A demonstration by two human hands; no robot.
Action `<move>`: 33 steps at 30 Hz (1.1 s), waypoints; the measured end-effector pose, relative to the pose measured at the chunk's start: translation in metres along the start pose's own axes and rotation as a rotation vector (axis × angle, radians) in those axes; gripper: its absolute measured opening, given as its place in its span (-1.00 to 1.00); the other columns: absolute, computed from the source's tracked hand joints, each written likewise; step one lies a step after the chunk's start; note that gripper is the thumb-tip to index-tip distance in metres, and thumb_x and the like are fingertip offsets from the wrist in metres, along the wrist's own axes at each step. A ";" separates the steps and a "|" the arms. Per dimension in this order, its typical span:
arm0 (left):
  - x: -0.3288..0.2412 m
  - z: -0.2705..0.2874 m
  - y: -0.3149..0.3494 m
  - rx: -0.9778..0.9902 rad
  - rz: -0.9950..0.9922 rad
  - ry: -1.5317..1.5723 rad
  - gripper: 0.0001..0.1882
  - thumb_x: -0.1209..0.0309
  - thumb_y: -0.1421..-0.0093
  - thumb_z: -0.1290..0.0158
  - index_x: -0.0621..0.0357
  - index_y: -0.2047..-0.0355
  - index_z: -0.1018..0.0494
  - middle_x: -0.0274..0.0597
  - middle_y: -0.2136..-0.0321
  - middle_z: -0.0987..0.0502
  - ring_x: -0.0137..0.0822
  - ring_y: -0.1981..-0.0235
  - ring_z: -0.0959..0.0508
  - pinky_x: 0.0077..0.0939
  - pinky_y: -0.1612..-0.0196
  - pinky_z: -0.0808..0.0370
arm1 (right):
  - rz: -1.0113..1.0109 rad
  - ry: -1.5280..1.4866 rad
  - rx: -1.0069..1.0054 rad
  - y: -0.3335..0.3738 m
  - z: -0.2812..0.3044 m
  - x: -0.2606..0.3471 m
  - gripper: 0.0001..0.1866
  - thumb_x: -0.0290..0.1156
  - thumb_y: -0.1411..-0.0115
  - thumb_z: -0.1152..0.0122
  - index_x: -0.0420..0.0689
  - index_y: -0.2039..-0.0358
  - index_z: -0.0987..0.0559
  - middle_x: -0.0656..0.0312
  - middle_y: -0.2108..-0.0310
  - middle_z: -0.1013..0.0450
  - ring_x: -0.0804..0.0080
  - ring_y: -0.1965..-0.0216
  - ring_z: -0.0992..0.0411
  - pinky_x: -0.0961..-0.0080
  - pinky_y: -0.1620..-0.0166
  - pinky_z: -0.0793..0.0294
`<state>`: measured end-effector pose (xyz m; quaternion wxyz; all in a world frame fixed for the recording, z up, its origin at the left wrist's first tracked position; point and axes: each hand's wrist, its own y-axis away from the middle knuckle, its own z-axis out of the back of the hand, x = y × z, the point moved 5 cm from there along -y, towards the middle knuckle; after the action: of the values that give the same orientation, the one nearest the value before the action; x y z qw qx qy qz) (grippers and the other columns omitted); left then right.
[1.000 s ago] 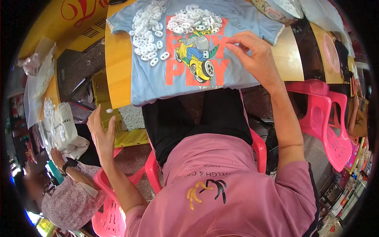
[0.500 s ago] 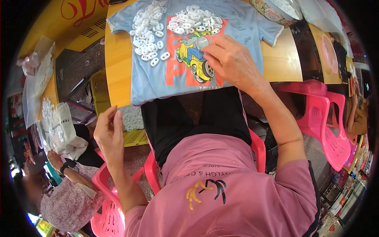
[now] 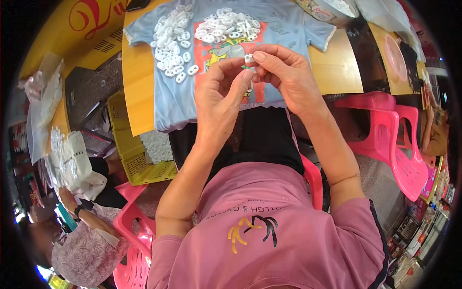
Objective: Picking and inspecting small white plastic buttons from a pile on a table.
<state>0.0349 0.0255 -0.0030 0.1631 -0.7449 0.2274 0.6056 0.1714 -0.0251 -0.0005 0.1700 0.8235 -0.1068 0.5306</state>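
My right hand [image 3: 296, 82] pinches a small white plastic piece [image 3: 249, 58] with a hole in it between thumb and forefinger. Close against it, my left hand [image 3: 216, 98] has its thumb and fingertips drawn together; what lies in them is too small to make out. A bit of green [image 3: 245, 67] shows beside those fingertips. Both hands are raised over a blue T-shirt [image 3: 173, 103] with a printed picture, spread over the table. On the shirt lie a heap of white oval two-holed pieces [image 3: 226, 26] and a looser spread of such pieces [image 3: 168, 43] to its left.
A yellow crate [image 3: 130, 159] with white pieces [image 3: 158, 147] stands below the table's left edge. At the far right is a round tin [image 3: 327, 10] of white pieces. Pink plastic chairs [image 3: 385, 132] stand to both sides. Another person [image 3: 91, 241] sits at the left.
My left hand has come from the lower left, beside the table, up to meet my right hand. The right hand has lifted and turned, and a white piece now shows in its fingers.
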 end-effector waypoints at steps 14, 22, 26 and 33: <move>0.018 -0.015 -0.008 -0.004 0.034 -0.059 -0.84 0.41 -0.25 -0.10 0.24 0.24 -0.47 -0.37 0.40 -0.51 -0.63 0.39 -0.45 -0.73 0.32 -0.40 | 0.184 0.310 -0.024 0.017 0.017 -0.001 -0.82 -0.45 -0.25 -0.17 -0.28 0.21 -0.52 0.29 0.35 -0.51 0.63 0.38 -0.45 0.65 0.27 -0.49; 0.028 -0.018 -0.011 0.112 0.023 -0.050 -0.90 0.47 -0.24 -0.10 0.25 0.28 -0.45 -0.38 0.41 -0.50 -0.63 0.40 -0.44 -0.73 0.32 -0.40 | 0.342 0.913 0.033 0.002 0.054 0.028 -0.87 -0.47 -0.17 -0.25 -0.23 0.30 -0.57 0.31 0.36 -0.51 0.61 0.39 -0.41 0.65 0.36 -0.39; 0.026 -0.017 -0.011 0.105 0.002 -0.082 -0.90 0.47 -0.25 -0.09 0.24 0.28 -0.45 -0.39 0.42 -0.50 -0.64 0.42 -0.42 -0.74 0.36 -0.38 | 0.688 1.340 -0.063 -0.022 0.071 0.047 -0.89 -0.47 -0.11 -0.26 -0.16 0.32 -0.60 0.20 0.34 -0.49 0.32 0.40 -0.45 0.50 0.31 -0.44; 0.028 -0.011 -0.014 0.075 0.089 -0.065 -0.84 0.34 -0.24 -0.12 0.17 0.28 -0.47 -0.44 0.48 -0.50 -0.67 0.46 -0.41 -0.75 0.47 -0.32 | 0.926 1.715 0.198 -0.048 0.058 0.050 -0.91 -0.43 -0.06 -0.26 -0.13 0.40 -0.58 0.24 0.36 -0.44 0.23 0.29 -0.45 0.35 0.27 -0.45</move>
<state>0.0557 0.0277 -0.0286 0.1711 -0.7074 0.2774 0.6272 0.2578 -0.0038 0.0149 -0.1050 0.0456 -0.2146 0.9700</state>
